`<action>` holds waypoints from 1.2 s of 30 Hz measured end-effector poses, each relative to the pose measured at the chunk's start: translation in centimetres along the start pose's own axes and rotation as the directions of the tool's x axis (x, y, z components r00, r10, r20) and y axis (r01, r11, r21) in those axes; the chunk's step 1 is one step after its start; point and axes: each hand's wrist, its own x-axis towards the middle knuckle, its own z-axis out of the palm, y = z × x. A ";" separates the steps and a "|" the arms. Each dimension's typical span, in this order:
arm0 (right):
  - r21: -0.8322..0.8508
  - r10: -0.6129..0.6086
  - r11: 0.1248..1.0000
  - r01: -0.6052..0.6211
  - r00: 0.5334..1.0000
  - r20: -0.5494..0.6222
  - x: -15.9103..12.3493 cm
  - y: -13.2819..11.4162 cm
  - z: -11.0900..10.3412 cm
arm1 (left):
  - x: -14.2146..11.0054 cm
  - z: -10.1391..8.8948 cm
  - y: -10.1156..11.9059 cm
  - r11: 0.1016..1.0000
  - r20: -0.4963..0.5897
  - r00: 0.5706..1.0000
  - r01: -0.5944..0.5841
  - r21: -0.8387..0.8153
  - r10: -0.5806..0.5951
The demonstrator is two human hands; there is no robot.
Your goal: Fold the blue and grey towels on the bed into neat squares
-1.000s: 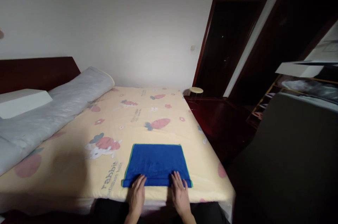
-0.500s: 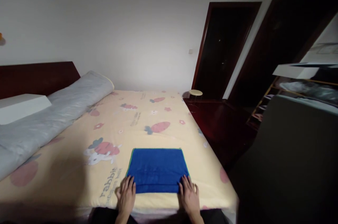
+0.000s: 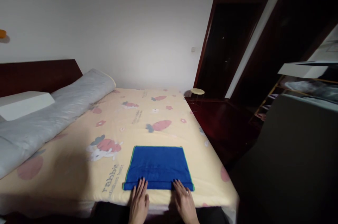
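A folded blue towel with a thin green edge lies flat near the front edge of the bed. My left hand rests palm down with fingers stretched out, its fingertips touching the towel's near edge left of centre. My right hand lies the same way, fingers apart, fingertips at the near edge right of centre. Neither hand holds anything.
The bed has a pale yellow sheet printed with carrots and rabbits. A grey rolled quilt and a white box lie at the left by the dark headboard. A dark doorway, a small stool and a grey chair back stand to the right.
Half a second ago my hands were at the towel's two near corners. Now they have come inward along its near edge, and the view has shifted slightly.
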 end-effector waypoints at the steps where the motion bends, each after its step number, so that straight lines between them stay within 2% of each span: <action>1: -0.020 0.044 0.999 -0.044 0.999 0.007 -0.4 0.6 -0.1 | -0.4 -0.1 -0.4 0.999 -0.002 0.999 0.040 0.027 -0.040; 4: -0.088 0.164 0.982 -0.167 0.986 -0.040 -1.4 2.5 -0.5 | -1.1 -0.5 -2.1 0.988 -0.003 0.992 0.125 0.087 -0.125; 7: -0.122 0.185 0.974 -0.192 0.981 -0.064 -1.7 3.4 -1.0 | -1.0 -1.0 -3.5 0.982 0.012 0.988 0.154 0.112 -0.156; 12: -0.151 0.242 0.959 -0.239 0.970 0.000 -1.3 3.2 -1.0 | -0.3 -1.4 -4.4 0.964 0.007 0.975 0.221 0.149 -0.224; 20: -0.179 0.248 0.951 -0.251 0.968 -0.036 0.2 2.6 -2.6 | 1.2 -2.6 -5.3 0.940 0.059 0.951 0.288 0.183 -0.303; 26: -0.197 0.243 0.948 -0.249 0.969 -0.051 1.8 2.3 -3.7 | 3.2 -4.0 -4.9 0.941 0.118 0.937 0.313 0.126 -0.328; 32: -0.178 0.284 0.938 -0.299 0.953 -0.106 4.0 2.8 -3.2 | 6.1 -5.5 -4.9 0.886 0.212 0.861 0.454 0.091 -0.463; 36: -0.187 0.325 0.924 -0.335 0.942 -0.080 5.0 3.3 -3.0 | 8.0 -5.7 -5.6 0.804 0.296 0.755 0.586 0.099 -0.586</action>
